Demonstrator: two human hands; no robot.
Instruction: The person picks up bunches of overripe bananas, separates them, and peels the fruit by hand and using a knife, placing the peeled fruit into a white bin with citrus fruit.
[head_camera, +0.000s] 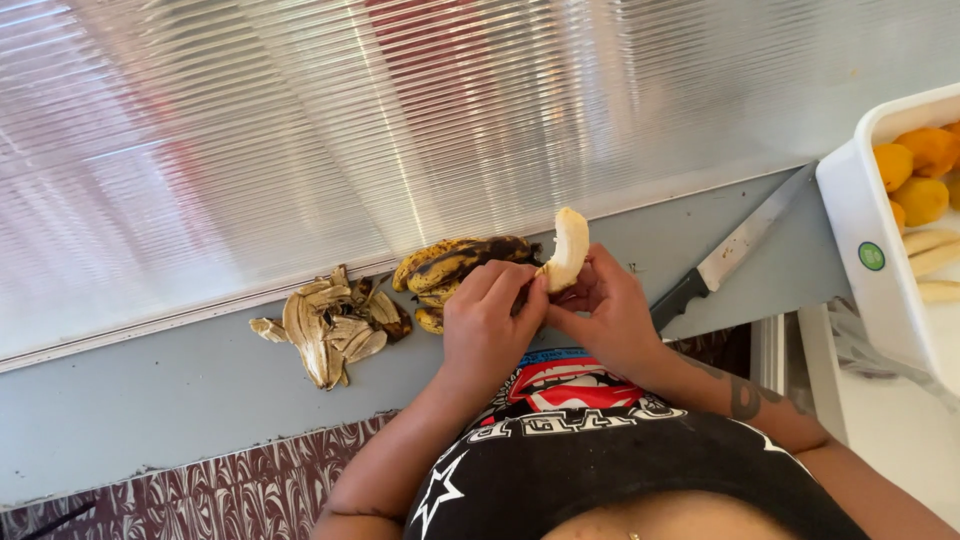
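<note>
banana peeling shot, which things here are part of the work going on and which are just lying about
In use:
- peeled banana, held by left hand and right hand
- bunch of spotted bananas behind the hands
- pile of peels on the grey ledge
- white tray with peeled bananas

Lying about:
- knife, untouched on the ledge
- orange fruit in the tray

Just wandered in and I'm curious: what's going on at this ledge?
A person holds a half-peeled banana in both hands, left hand and right hand pulling skin away. Spotty unpeeled bananas and a heap of peels lie on the grey ledge. A knife lies beside a white tray of fruit.
</note>
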